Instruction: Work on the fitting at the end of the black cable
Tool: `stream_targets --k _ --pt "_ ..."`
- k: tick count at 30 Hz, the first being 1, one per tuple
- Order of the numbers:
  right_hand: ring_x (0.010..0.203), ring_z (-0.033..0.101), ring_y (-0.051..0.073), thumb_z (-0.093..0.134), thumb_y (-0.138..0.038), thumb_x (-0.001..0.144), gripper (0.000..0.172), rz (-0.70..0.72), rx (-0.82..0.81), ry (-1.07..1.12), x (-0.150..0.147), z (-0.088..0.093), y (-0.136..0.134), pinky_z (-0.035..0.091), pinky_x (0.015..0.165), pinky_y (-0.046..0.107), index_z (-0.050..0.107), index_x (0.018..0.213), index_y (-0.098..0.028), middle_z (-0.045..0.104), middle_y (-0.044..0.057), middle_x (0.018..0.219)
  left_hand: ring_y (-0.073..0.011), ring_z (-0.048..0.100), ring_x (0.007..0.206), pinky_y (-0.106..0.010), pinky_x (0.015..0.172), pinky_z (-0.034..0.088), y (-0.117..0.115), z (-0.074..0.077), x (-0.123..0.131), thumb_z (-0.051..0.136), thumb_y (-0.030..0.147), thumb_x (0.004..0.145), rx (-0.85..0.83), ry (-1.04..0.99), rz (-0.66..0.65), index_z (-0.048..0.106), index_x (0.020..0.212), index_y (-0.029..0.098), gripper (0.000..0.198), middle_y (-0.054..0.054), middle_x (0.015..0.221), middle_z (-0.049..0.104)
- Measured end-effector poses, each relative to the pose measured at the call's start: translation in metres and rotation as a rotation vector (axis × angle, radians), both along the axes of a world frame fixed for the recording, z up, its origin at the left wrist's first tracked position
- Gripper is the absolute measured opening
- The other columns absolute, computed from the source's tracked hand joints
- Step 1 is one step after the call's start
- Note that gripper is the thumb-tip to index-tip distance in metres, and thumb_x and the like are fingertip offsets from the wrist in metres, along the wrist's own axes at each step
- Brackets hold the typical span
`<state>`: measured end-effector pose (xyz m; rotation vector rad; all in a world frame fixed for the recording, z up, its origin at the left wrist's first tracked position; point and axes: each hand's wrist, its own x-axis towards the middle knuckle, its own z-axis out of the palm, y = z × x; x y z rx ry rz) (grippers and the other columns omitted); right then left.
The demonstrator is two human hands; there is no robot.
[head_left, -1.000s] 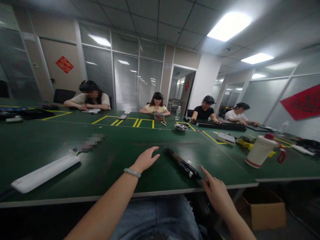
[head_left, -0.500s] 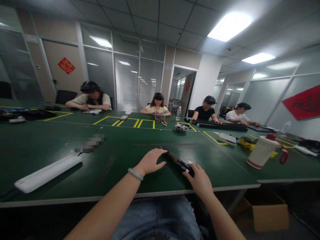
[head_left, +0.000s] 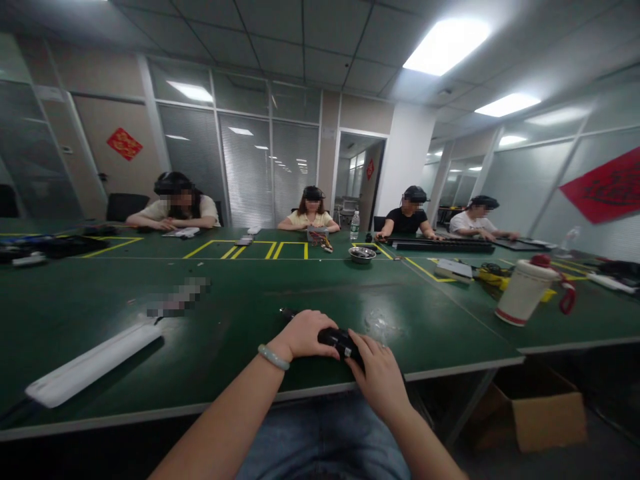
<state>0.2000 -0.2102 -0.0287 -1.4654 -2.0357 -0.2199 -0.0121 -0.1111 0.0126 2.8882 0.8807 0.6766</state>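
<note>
Pointing tip (head_left: 285, 313) away leftward, slanting black tool (head_left: 334, 339), left fingers (head_left: 324, 321) and right fingers (head_left: 366, 344) curled around it

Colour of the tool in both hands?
The tool is black where it shows, with a small white label; best seen in the head view.

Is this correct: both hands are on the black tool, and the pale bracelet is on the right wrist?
One detail is wrong: the head view shows the pale bracelet on the left wrist. The left hand and right hand are indeed both on the black tool.
</note>
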Motion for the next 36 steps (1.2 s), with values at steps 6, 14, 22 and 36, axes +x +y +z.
stream_targets --k 6,14,22,36 --pt "0.122 0.047 0.028 0.049 -0.04 0.092 0.046 -0.251 0.142 0.156 0.043 -0.036 -0.038 0.039 0.098 0.045 0.046 0.136 -0.027 0.048 0.011 0.136 -0.0203 0.061 0.088 -0.031 0.083 0.042 0.002 -0.003 0.002 0.062 0.073 0.069 -0.015 -0.023 0.012 0.067 0.098 0.024 0.057 -0.003 0.092 0.067" --pt "0.109 0.056 0.032 0.042 -0.066 0.085 0.06 -0.383 -0.224 0.618 0.112 -0.133 -0.058 0.044 0.094 0.044 0.056 0.113 -0.014 0.06 0.018 0.111 -0.0213 0.061 0.086 -0.032 0.081 0.043 0.001 -0.003 0.003 0.061 0.073 0.069 -0.027 -0.04 0.067 0.067 0.093 0.025 0.054 -0.003 0.089 0.066" --pt "0.059 0.053 0.018 0.03 -0.08 0.081 0.072 -0.068 -0.635 0.806 0.105 -0.122 -0.055 0.044 0.06 0.029 0.062 0.069 -0.017 0.053 0.002 0.059 -0.0227 0.062 0.089 -0.033 0.083 0.044 0.0 0.0 0.003 0.058 0.073 0.07 -0.055 -0.025 0.172 0.067 0.096 0.025 0.055 -0.004 0.095 0.067" --pt "0.091 0.063 0.023 0.06 -0.037 0.083 0.018 -0.173 -0.191 0.289 0.119 0.038 -0.047 0.044 0.083 0.033 0.071 0.088 -0.024 0.071 0.004 0.092 -0.0261 0.063 0.089 -0.035 0.079 0.044 0.012 -0.005 -0.01 0.048 0.078 0.072 -0.03 -0.036 0.425 0.068 0.095 0.025 0.061 -0.006 0.097 0.069"
